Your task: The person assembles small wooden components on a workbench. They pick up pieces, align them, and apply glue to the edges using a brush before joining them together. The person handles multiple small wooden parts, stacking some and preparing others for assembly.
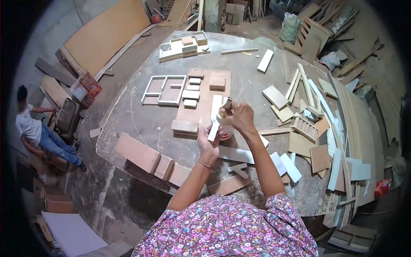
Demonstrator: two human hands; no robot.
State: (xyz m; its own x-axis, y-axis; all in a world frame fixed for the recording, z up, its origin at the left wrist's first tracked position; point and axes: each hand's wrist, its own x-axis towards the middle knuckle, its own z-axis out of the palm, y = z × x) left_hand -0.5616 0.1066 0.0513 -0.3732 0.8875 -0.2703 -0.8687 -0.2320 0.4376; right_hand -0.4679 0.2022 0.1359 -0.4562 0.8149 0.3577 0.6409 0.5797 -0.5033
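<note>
Near the middle of the table, my left hand (208,140) is closed round a short white wooden strip (213,131), which points up and away. Just right of it, my right hand (240,116) pinches a small, flat brown piece (228,103), whose kind I cannot make out. A whitish tub with red marking (226,135) is partly hidden below my hands. Beyond them lies a pinkish-brown wooden board (193,112) carrying several small white-topped blocks (192,88) and a brown block (217,83). Left of that board is a white-edged divided frame (164,90).
Brown boards (138,153) line the table's near left edge. Wood offcuts and long strips (311,124) crowd the right side. Another wooden assembly (184,47) sits at the far end. A person in a white shirt (29,120) is at the left, beyond the table (124,109).
</note>
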